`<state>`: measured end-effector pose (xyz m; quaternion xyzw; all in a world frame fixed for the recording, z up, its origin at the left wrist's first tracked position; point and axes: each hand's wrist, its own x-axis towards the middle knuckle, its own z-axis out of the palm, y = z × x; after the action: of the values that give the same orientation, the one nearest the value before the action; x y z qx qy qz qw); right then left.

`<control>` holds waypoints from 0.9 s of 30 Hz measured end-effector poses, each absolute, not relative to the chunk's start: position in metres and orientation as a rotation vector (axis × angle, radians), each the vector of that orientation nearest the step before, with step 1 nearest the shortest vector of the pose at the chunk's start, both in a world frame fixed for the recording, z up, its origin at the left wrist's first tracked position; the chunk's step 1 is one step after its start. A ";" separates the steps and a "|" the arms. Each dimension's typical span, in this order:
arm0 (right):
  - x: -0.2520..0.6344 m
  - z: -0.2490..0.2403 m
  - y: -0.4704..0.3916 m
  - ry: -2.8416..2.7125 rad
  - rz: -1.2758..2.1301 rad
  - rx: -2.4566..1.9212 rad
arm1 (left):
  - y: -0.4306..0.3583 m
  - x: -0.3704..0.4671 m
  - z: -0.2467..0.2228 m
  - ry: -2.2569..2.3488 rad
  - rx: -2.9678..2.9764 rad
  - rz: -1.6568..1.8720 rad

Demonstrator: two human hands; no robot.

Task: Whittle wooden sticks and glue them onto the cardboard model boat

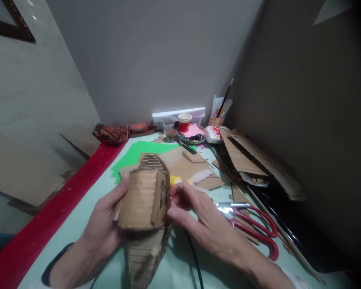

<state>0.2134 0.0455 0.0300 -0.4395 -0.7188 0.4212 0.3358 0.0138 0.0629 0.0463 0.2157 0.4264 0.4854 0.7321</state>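
A brown cardboard boat model [140,200], with a curved cabin roof and pointed ends, is held up over the pale green table at the centre. My left hand [105,220] grips its left side, the thumb on the roof and the other fingers hidden behind or below it. At the right side of the model is my right hand [192,212], its thumb and fingers bent together against the cardboard edge. Whether anything small is between those fingertips cannot be made out. Just behind the right fingers, something yellow [176,180] is partly visible.
Red-handled scissors [255,228] lie right of my right hand. Green sheets [135,154] and cardboard scraps [183,162] lie behind the model. Farther back stand a red cup [185,122] and small boats [110,134]. A dark cable [194,257] runs toward the front; cardboard is piled right.
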 end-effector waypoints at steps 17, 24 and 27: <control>0.211 0.030 0.041 -1.849 1.098 -1.168 | 0.067 0.017 0.048 0.921 0.373 1.103; 0.211 0.030 0.040 -1.828 1.102 -1.143 | 0.066 0.018 0.050 0.806 0.434 1.079; 0.210 0.032 0.042 -1.807 1.112 -1.062 | 0.067 0.019 0.054 0.828 0.437 1.101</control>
<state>0.2105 0.0421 0.0322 -0.4148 -0.7060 0.4344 0.3752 0.0191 0.0673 0.0539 0.2002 0.3788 0.5037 0.7502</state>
